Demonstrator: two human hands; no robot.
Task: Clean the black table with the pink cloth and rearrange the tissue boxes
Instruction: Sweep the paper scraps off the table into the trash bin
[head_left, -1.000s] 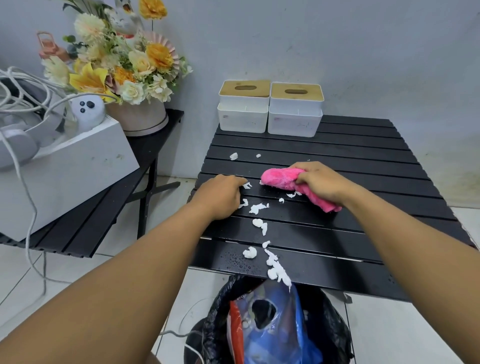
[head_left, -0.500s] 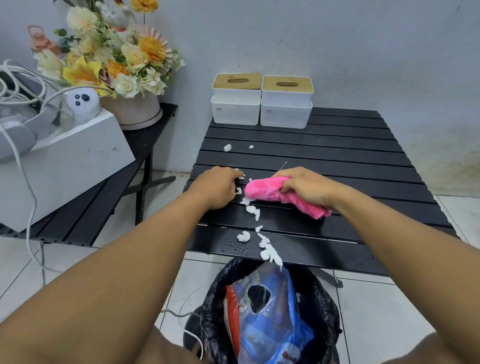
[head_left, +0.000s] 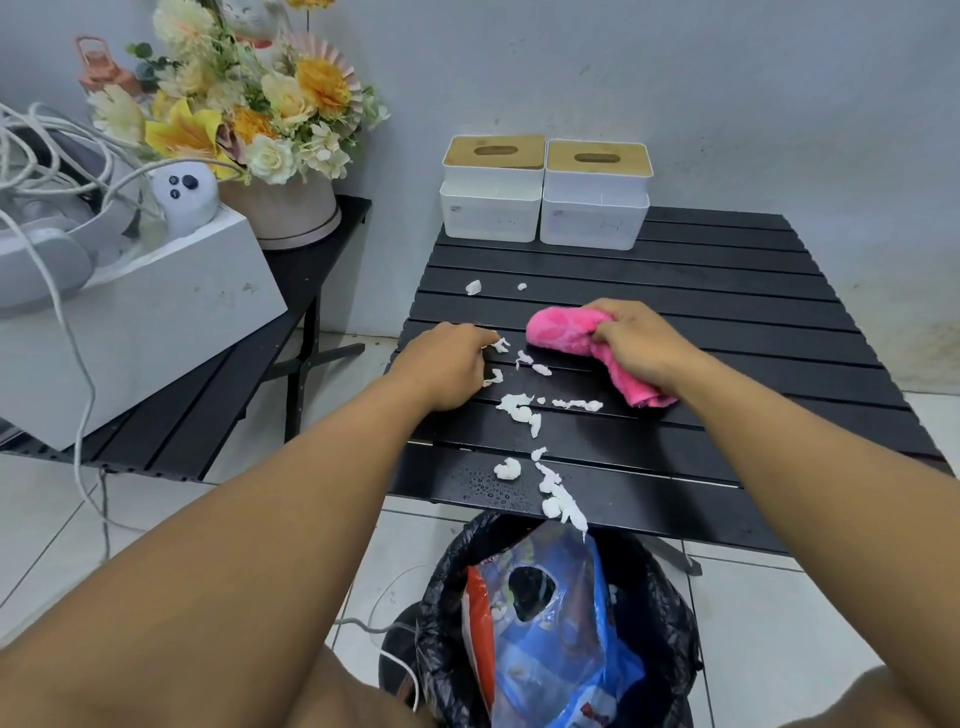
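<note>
On the black slatted table (head_left: 727, 291) my right hand (head_left: 636, 343) grips a bunched pink cloth (head_left: 563, 330) pressed to the slats. My left hand (head_left: 447, 364) rests knuckles-up near the table's left edge, fingers curled beside white tissue scraps (head_left: 519, 408). The scraps run in a trail from the hands down to the front edge (head_left: 563, 506); two more bits (head_left: 474, 287) lie further back. Two white tissue boxes with wooden lids, the left box (head_left: 491, 195) and the right box (head_left: 595, 200), stand side by side at the table's back edge against the wall.
A black bin bag (head_left: 670, 623) holding a blue plastic bag (head_left: 550, 634) stands on the tiled floor under the table's front edge. To the left, a second black table carries a flower pot (head_left: 283, 208) and a white box (head_left: 140, 317) with cables.
My right hand has drawn the pink cloth back up the table after a stroke toward me, leaving scraps spread between the hands. My left hand has stayed in place.
</note>
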